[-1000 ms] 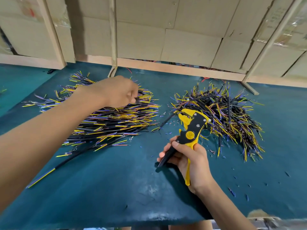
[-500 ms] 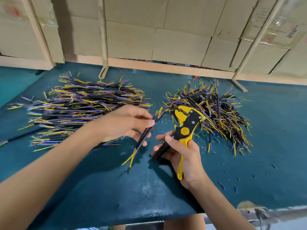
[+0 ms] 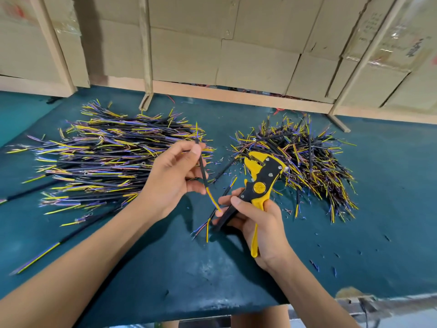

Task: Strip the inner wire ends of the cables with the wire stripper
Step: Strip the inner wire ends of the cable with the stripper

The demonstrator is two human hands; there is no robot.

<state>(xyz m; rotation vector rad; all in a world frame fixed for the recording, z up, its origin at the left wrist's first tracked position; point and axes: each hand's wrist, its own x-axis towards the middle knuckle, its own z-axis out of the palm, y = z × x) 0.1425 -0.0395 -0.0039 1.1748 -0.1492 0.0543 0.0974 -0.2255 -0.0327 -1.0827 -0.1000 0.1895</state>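
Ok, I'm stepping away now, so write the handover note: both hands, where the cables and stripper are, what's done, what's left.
Left hand: pinches one black cable, nearly upright, yellow inner wire pointing down toward the right hand.
Right hand: grips the yellow-black wire stripper, head up; no wire in it.
Two cable piles lie on the teal table: left pile, right pile. Another loose cable lies below the hands. Insulation scraps are scattered around.
Done: cable picked up.
Left: feed its wire ends into the stripper and squeeze; which pile is finished, I cannot tell.
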